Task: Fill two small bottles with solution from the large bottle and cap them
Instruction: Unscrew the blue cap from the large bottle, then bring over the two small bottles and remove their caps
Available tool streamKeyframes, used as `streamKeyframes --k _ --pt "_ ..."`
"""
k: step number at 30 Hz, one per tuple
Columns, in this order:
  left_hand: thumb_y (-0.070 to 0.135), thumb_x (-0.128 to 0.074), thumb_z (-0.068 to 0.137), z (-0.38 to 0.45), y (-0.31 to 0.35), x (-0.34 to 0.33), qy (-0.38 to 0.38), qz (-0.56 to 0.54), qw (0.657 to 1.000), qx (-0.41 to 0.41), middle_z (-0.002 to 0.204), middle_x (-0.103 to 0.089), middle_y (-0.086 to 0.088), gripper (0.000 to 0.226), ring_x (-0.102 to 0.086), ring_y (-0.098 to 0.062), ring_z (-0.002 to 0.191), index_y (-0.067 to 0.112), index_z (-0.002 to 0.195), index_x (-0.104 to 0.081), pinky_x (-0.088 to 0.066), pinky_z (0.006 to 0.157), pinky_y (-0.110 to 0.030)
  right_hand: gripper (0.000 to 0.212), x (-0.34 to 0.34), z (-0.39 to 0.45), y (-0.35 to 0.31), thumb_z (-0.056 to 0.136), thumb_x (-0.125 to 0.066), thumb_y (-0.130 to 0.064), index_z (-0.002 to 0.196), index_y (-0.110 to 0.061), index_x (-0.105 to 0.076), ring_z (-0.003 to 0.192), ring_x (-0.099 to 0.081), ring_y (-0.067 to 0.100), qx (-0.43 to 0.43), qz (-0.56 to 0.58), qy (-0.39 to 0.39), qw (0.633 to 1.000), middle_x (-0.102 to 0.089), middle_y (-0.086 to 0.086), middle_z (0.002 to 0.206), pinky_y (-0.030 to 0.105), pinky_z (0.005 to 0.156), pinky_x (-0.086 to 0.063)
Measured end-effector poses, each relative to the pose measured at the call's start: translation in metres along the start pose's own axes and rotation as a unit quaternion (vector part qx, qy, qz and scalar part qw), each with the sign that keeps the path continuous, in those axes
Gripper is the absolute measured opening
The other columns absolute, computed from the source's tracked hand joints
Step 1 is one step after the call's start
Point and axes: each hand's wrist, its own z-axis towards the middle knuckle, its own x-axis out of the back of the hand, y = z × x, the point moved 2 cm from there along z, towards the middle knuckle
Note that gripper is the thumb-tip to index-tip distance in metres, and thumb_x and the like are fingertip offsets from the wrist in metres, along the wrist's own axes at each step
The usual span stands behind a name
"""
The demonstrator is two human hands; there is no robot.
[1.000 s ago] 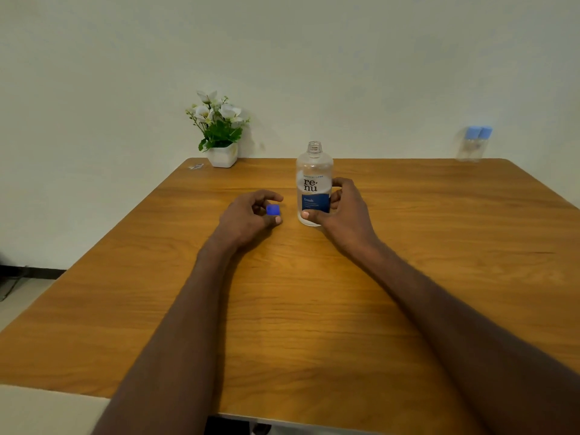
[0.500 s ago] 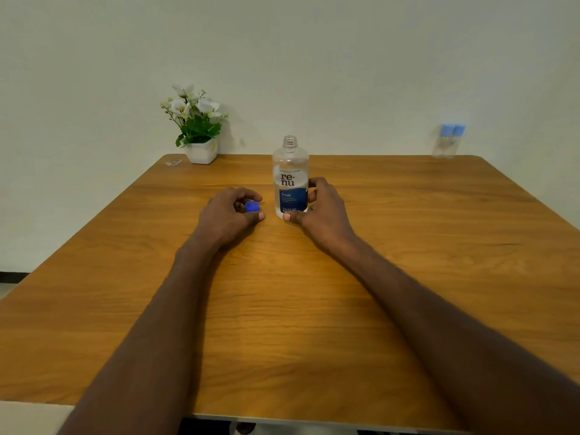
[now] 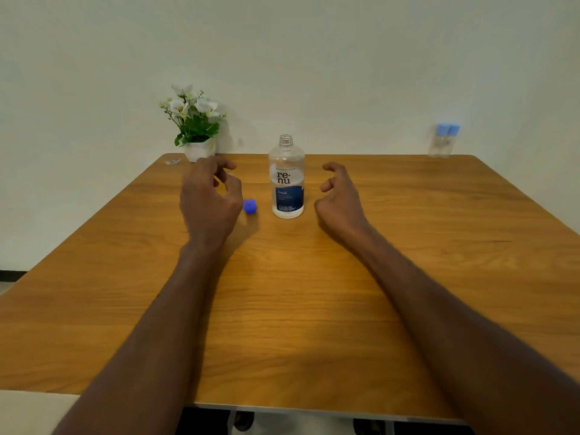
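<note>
The large clear bottle (image 3: 287, 180) with a white and blue label stands uncapped and upright in the middle of the wooden table (image 3: 282, 293). Its blue cap (image 3: 249, 206) lies on the table just left of it. My left hand (image 3: 208, 199) hovers left of the cap, fingers loosely curled and holding nothing. My right hand (image 3: 340, 196) is raised to the right of the bottle, apart from it, fingers loosely curled and empty. Two small clear bottles (image 3: 443, 141) with light blue caps stand side by side at the table's far right corner.
A white pot with white flowers (image 3: 196, 127) stands at the far left edge by the wall. A small clear scrap (image 3: 172, 162) lies beside it. The table's near edge runs along the bottom of the view.
My left hand has let go of the blue cap, which now lies on the table. My right hand has released the large bottle and moved off to the right.
</note>
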Motion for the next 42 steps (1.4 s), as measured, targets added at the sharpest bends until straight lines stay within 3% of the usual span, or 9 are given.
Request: streamKeyframes --k 5,9,12,18,23,27,30,38,42 --pt "-0.001 -0.062 0.088 -0.013 0.057 -0.003 0.064 -0.066 0.991 -0.102 0.086 -0.063 -0.006 0.013 -0.055 -0.02 0.079 0.004 0.097 -0.07 -0.041 0.068 -0.027 0.064 0.021 0.005 0.007 0.076 -0.055 0.013 0.13 -0.023 -0.058 0.088 -0.059 0.014 0.035 0.085 0.185 0.978 -0.057 -0.002 0.104 0.03 0.063 -0.052" --pt "-0.005 -0.061 0.088 -0.036 0.113 -0.026 -0.039 -0.148 0.972 -0.177 0.09 -0.065 -0.004 0.014 -0.058 -0.018 0.083 0.004 0.095 -0.069 -0.042 0.075 -0.023 0.04 0.042 0.006 0.012 0.084 -0.051 0.005 0.113 -0.019 -0.064 0.084 -0.058 0.01 0.052 0.12 0.288 0.949 -0.065 0.002 0.101 0.021 0.068 -0.046" --pt "0.0 -0.063 0.09 -0.048 0.131 -0.061 -0.134 -0.184 0.962 -0.15 0.096 -0.067 0.002 0.016 -0.061 -0.013 0.089 0.011 0.101 -0.069 -0.045 0.073 -0.021 0.025 0.064 0.015 0.025 0.096 -0.051 -0.007 0.111 -0.022 -0.065 0.088 -0.063 0.015 0.04 0.117 0.333 0.935 -0.067 -0.004 0.105 0.035 0.075 -0.054" --pt "0.013 -0.062 0.094 -0.047 0.147 -0.162 -0.271 -0.182 0.945 0.028 0.108 -0.066 0.017 0.023 -0.061 0.0 0.102 0.028 0.109 -0.071 -0.048 0.079 -0.012 0.019 0.127 0.044 0.069 0.094 -0.06 -0.011 0.106 -0.025 -0.064 0.094 -0.063 0.014 -0.011 0.016 0.35 0.936 -0.066 -0.005 0.106 0.036 0.08 -0.055" --pt "0.018 -0.064 0.088 -0.023 0.136 -0.244 -0.384 -0.152 0.905 0.108 0.1 -0.075 0.004 0.018 -0.07 -0.014 0.091 0.023 0.101 -0.076 -0.057 0.08 -0.028 0.017 0.18 0.089 0.113 0.093 -0.061 -0.011 0.106 -0.022 -0.064 0.096 -0.064 0.024 -0.094 -0.063 0.367 0.923 -0.067 0.004 0.115 0.038 0.082 -0.053" --pt "0.023 -0.066 0.092 -0.01 0.123 -0.273 -0.369 -0.101 0.918 0.105 0.115 -0.063 0.008 0.011 -0.063 -0.012 0.096 0.023 0.1 -0.073 -0.046 0.076 -0.022 0.032 0.214 0.138 0.148 0.091 -0.067 -0.015 0.123 -0.015 -0.063 0.111 -0.065 0.027 -0.118 -0.089 0.313 0.938 -0.064 0.005 0.127 0.039 0.097 -0.054" --pt "0.028 -0.069 0.093 -0.011 0.12 -0.281 -0.383 -0.075 0.916 0.091 0.13 -0.041 0.008 0.021 -0.058 -0.007 0.094 0.023 0.113 -0.069 -0.047 0.086 -0.029 0.052 0.228 0.172 0.166 0.086 -0.066 -0.019 0.137 -0.014 -0.058 0.105 -0.071 0.032 -0.108 -0.113 0.254 0.955 -0.062 0.007 0.135 0.048 0.097 -0.058" --pt "0.027 -0.066 0.095 -0.009 0.115 -0.286 -0.359 -0.101 0.923 0.097 0.115 -0.064 0.0 0.016 -0.06 -0.014 0.099 0.021 0.107 -0.074 -0.048 0.077 -0.029 0.053 0.242 0.221 0.187 0.093 -0.073 -0.023 0.143 -0.01 -0.058 0.126 -0.061 0.027 -0.107 -0.141 0.261 0.949 -0.062 0.009 0.142 0.044 0.108 -0.052" --pt "0.024 -0.066 0.096 -0.009 0.115 -0.287 -0.351 -0.113 0.923 0.111 0.106 -0.069 0.001 0.015 -0.06 -0.009 0.092 0.019 0.107 -0.075 -0.051 0.073 -0.029 0.049 0.244 0.229 0.191 0.093 -0.075 -0.024 0.138 -0.009 -0.063 0.122 -0.064 0.027 -0.108 -0.148 0.257 0.949 -0.065 0.009 0.139 0.042 0.108 -0.051"
